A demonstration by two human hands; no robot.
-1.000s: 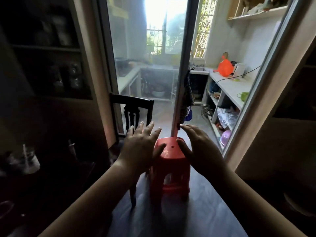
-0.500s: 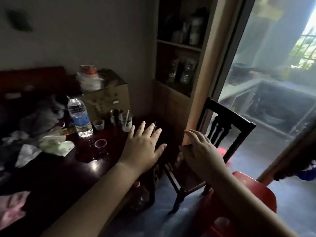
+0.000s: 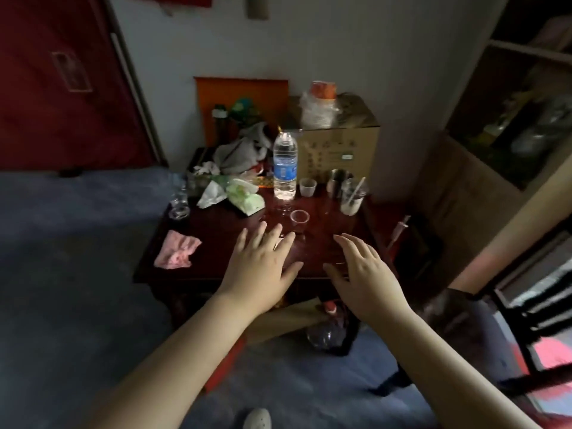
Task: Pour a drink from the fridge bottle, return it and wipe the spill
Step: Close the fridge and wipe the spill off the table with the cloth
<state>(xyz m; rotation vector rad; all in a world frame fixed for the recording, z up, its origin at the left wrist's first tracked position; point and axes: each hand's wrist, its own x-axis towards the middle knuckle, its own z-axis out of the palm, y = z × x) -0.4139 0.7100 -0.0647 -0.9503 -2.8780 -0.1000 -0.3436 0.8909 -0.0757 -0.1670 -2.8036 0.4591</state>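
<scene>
A clear water bottle (image 3: 284,167) with a blue label stands upright at the back of a dark red wooden table (image 3: 340,243). A small clear plastic cup (image 3: 299,218) sits in front of it, with wet shine on the wood around it. A pink cloth (image 3: 177,249) lies crumpled at the table's left edge. My left hand (image 3: 263,267) and my right hand (image 3: 362,274) hover flat over the near part of the table, fingers spread, holding nothing.
A small white cup (image 3: 307,187), a metal mug (image 3: 339,181) and a glass with a straw (image 3: 353,196) stand right of the bottle. Crumpled tissues and packets (image 3: 238,196) clutter the left back. A cardboard box (image 3: 337,144) sits behind. A dark chair (image 3: 501,329) is at right.
My view has swung left from the doorway and red stool to the cluttered table, which is now centred. Both hands stayed outstretched and flat throughout.
</scene>
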